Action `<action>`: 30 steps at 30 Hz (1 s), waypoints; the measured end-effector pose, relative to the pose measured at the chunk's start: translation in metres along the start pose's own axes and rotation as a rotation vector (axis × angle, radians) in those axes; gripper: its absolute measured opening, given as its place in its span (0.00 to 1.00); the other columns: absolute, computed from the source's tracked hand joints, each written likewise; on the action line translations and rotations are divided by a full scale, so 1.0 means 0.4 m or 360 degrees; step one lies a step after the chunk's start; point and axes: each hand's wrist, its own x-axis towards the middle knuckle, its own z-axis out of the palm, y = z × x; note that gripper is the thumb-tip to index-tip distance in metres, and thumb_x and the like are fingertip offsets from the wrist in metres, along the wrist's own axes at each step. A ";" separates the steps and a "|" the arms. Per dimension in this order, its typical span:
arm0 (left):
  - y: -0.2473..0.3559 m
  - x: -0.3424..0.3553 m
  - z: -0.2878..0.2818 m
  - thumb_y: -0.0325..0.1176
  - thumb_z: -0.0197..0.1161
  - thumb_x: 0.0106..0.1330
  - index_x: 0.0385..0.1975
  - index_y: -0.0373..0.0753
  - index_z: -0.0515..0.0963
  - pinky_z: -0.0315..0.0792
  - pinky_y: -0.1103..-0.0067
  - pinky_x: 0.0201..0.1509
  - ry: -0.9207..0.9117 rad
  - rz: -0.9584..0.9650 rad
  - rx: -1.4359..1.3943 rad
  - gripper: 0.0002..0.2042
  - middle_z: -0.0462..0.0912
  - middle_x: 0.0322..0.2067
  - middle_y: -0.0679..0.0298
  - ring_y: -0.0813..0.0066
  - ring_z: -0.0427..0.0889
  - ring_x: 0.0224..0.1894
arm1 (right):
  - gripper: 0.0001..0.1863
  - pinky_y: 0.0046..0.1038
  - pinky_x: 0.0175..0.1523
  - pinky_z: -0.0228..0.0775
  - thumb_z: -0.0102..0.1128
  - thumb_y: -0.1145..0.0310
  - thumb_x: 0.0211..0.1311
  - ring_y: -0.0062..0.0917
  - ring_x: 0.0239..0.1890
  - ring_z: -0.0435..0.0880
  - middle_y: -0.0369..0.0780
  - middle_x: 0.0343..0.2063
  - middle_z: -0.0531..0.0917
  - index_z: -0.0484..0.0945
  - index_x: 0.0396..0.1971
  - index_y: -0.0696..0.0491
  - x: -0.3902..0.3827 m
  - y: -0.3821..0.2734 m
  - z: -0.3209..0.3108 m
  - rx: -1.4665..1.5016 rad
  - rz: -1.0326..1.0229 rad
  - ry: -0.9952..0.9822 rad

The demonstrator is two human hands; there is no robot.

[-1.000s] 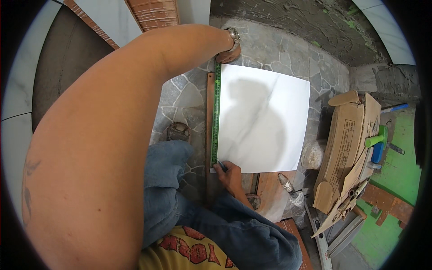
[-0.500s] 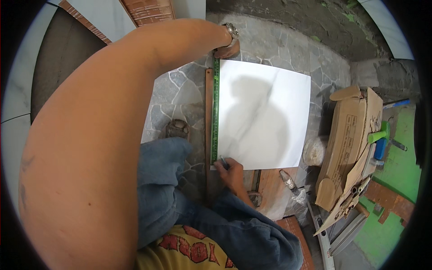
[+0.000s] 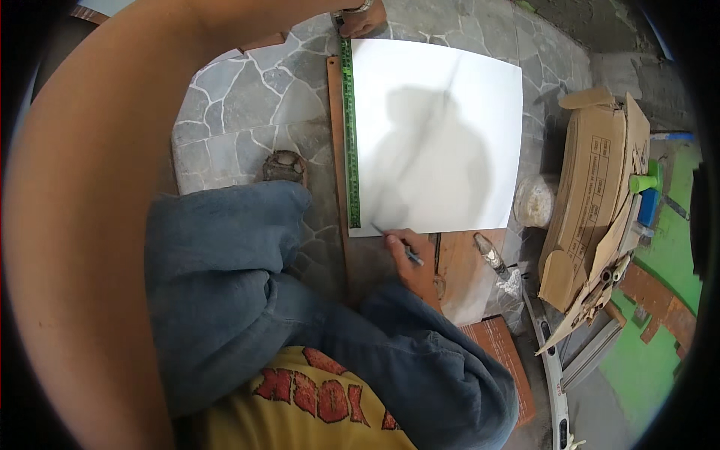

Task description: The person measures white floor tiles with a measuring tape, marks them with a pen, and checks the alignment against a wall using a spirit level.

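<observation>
A large white square tile (image 3: 439, 135) lies flat on the grey stone floor (image 3: 247, 112). A green ruler (image 3: 349, 127) runs along the tile's left edge, with a thin brown strip beside it. My left hand (image 3: 363, 16) presses the ruler's far end at the top of the view. My right hand (image 3: 409, 259) holds a dark pencil (image 3: 397, 244) whose tip touches the tile's near left corner, right by the ruler's lower end. My left arm fills the left side of the view.
A torn cardboard box (image 3: 592, 217) stands to the right with a green cap (image 3: 643, 182) behind it. A round whitish lump (image 3: 534, 201) sits by the tile's right corner. Reddish tiles (image 3: 457, 277), a trowel (image 3: 491, 255) and metal rails (image 3: 555, 375) lie near my knees.
The view has shifted, so the tile and ruler sit higher in the picture. My right hand stays at the tile's near left corner with the pencil; my left hand stays on the ruler's far end.
</observation>
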 end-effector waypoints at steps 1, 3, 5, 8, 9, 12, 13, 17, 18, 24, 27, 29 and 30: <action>0.004 -0.002 0.006 0.32 0.71 0.50 0.31 0.40 0.89 0.77 0.71 0.38 -0.0007 0.0009 -0.0027 0.08 0.88 0.31 0.61 0.69 0.84 0.31 | 0.11 0.26 0.44 0.73 0.59 0.67 0.69 0.28 0.36 0.83 0.44 0.34 0.87 0.83 0.40 0.60 -0.002 0.032 0.017 -0.0057 -0.0082 -0.0079; 0.014 -0.007 0.006 0.32 0.71 0.50 0.31 0.40 0.89 0.77 0.71 0.38 -0.0003 0.0018 -0.0081 0.08 0.88 0.31 0.61 0.70 0.84 0.31 | 0.10 0.30 0.46 0.75 0.60 0.70 0.67 0.32 0.37 0.85 0.45 0.34 0.87 0.83 0.40 0.60 0.000 0.072 0.044 -0.0114 -0.0307 -0.0106; 0.024 -0.012 0.003 0.32 0.71 0.50 0.31 0.40 0.89 0.77 0.71 0.37 0.0005 0.0024 -0.0124 0.08 0.88 0.31 0.61 0.70 0.84 0.31 | 0.09 0.33 0.48 0.76 0.61 0.72 0.64 0.36 0.37 0.86 0.46 0.34 0.86 0.82 0.41 0.60 -0.002 0.088 0.063 -0.0177 -0.0534 -0.0130; 0.034 -0.020 0.004 0.32 0.70 0.50 0.31 0.40 0.89 0.77 0.71 0.37 -0.0003 0.0023 -0.0168 0.08 0.88 0.31 0.61 0.70 0.84 0.31 | 0.11 0.43 0.59 0.74 0.62 0.75 0.59 0.48 0.41 0.84 0.49 0.36 0.85 0.81 0.42 0.58 0.000 0.095 0.081 -0.0463 -0.0782 -0.0167; 0.035 -0.022 0.003 0.32 0.70 0.50 0.31 0.40 0.89 0.77 0.71 0.37 0.0000 0.0022 -0.0184 0.08 0.88 0.31 0.61 0.70 0.84 0.31 | 0.11 0.45 0.63 0.72 0.61 0.76 0.59 0.47 0.41 0.85 0.48 0.35 0.85 0.81 0.42 0.58 0.004 0.094 0.083 -0.0430 -0.0814 -0.0198; 0.039 -0.029 0.002 0.32 0.70 0.51 0.31 0.40 0.88 0.77 0.71 0.37 0.0002 0.0018 -0.0242 0.08 0.88 0.31 0.61 0.70 0.84 0.31 | 0.10 0.48 0.66 0.70 0.61 0.78 0.57 0.48 0.40 0.84 0.48 0.34 0.85 0.79 0.40 0.58 0.012 0.095 0.084 -0.0401 -0.0874 -0.0225; 0.040 -0.030 0.000 0.32 0.70 0.51 0.31 0.40 0.88 0.77 0.71 0.37 0.0008 0.0018 -0.0265 0.08 0.88 0.31 0.61 0.70 0.84 0.31 | 0.10 0.49 0.65 0.70 0.61 0.78 0.56 0.48 0.40 0.83 0.47 0.33 0.84 0.78 0.39 0.57 0.014 0.096 0.084 -0.0405 -0.0903 -0.0223; 0.038 -0.042 -0.002 0.32 0.70 0.51 0.31 0.40 0.88 0.77 0.72 0.37 0.0014 0.0006 -0.0342 0.08 0.88 0.31 0.61 0.70 0.84 0.31 | 0.10 0.50 0.65 0.70 0.61 0.79 0.56 0.46 0.39 0.84 0.47 0.33 0.84 0.79 0.39 0.57 0.021 0.084 0.086 -0.0422 -0.0881 -0.0282; 0.038 -0.046 -0.001 0.32 0.70 0.51 0.31 0.40 0.88 0.77 0.72 0.37 0.0016 0.0003 -0.0358 0.08 0.88 0.30 0.62 0.70 0.84 0.31 | 0.10 0.50 0.65 0.70 0.62 0.79 0.55 0.46 0.39 0.84 0.47 0.33 0.84 0.79 0.39 0.57 0.020 0.075 0.088 -0.0429 -0.0883 -0.0277; 0.035 -0.059 -0.004 0.32 0.70 0.52 0.31 0.40 0.88 0.76 0.72 0.37 0.0047 -0.0006 -0.0478 0.08 0.88 0.30 0.62 0.71 0.83 0.31 | 0.11 0.50 0.64 0.72 0.62 0.79 0.55 0.47 0.38 0.84 0.46 0.33 0.84 0.78 0.39 0.57 0.021 0.074 0.092 -0.0462 -0.0892 -0.0243; 0.033 -0.065 -0.002 0.32 0.70 0.52 0.31 0.40 0.88 0.76 0.72 0.37 0.0058 -0.0011 -0.0539 0.08 0.88 0.30 0.62 0.71 0.83 0.31 | 0.11 0.49 0.64 0.72 0.63 0.79 0.55 0.48 0.38 0.84 0.47 0.33 0.84 0.78 0.39 0.57 0.020 0.071 0.094 -0.0465 -0.0895 -0.0229; 0.031 -0.071 -0.002 0.32 0.70 0.52 0.31 0.40 0.88 0.76 0.72 0.37 0.0062 -0.0015 -0.0578 0.07 0.88 0.30 0.62 0.71 0.83 0.31 | 0.11 0.49 0.64 0.72 0.63 0.79 0.55 0.48 0.38 0.84 0.47 0.33 0.84 0.78 0.40 0.57 0.022 0.068 0.092 -0.0467 -0.0893 -0.0229; 0.031 -0.074 -0.003 0.32 0.70 0.52 0.31 0.40 0.88 0.76 0.72 0.37 0.0067 -0.0019 -0.0598 0.07 0.88 0.30 0.62 0.71 0.83 0.31 | 0.11 0.49 0.64 0.72 0.63 0.79 0.55 0.49 0.38 0.84 0.48 0.32 0.84 0.78 0.39 0.57 0.023 0.066 0.090 -0.0459 -0.0857 -0.0258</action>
